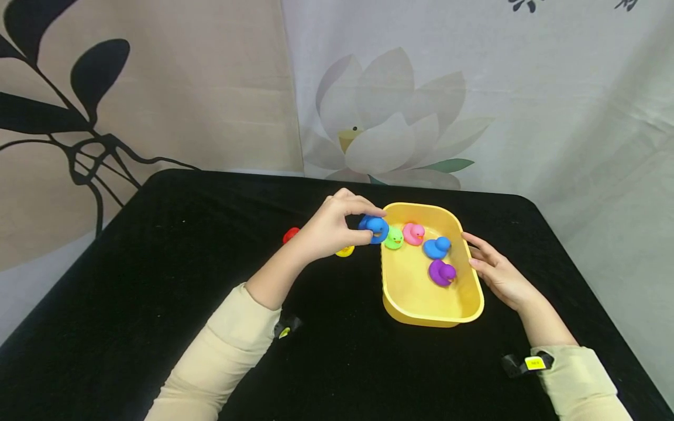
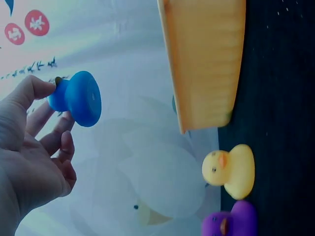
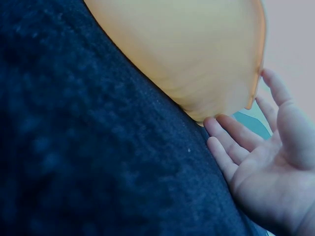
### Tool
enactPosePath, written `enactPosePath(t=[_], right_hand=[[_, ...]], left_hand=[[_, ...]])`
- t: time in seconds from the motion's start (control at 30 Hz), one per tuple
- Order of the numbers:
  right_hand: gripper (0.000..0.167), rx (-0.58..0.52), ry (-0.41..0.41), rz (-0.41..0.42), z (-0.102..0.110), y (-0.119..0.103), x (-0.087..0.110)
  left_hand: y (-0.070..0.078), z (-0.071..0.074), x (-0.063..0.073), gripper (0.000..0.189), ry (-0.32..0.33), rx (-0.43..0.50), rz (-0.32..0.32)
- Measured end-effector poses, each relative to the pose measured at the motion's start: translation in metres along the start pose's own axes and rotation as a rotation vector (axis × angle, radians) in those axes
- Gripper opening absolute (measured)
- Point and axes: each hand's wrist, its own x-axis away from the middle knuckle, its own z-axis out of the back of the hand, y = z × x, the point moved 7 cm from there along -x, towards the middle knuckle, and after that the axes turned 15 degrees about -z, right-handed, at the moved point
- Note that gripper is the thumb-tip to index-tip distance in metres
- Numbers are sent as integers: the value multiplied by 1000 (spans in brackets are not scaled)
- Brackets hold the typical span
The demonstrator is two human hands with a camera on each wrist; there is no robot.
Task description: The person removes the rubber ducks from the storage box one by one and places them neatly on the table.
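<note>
Between thumb and fingers my left hand (image 1: 333,225) pinches a blue rubber duck (image 1: 375,227), raised at the left rim of the yellow basin (image 1: 413,304). The left wrist view shows the duck's round flat base (image 2: 89,99) turned outward. Inside the basin lie a green duck (image 1: 394,238), a pink duck (image 1: 413,234), another blue duck (image 1: 437,248) and a purple duck (image 1: 442,273). My right hand (image 1: 497,270) rests against the basin's right side, fingers extended, with fingertips at its rim and lower wall in the right wrist view.
Left of the basin, a yellow duck (image 2: 235,171) and a purple duck (image 2: 230,220) stand on the black-covered table (image 1: 158,304). A red object (image 1: 290,234) shows partly behind my left hand. A printed cloth (image 1: 221,70) hangs behind the table.
</note>
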Motion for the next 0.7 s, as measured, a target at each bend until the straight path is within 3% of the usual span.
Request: enactPosePath(t=[0.7], right_hand=[[55,14,-1,8,0,1,1]], left_hand=[[-20,52,46,32,57,22,102]])
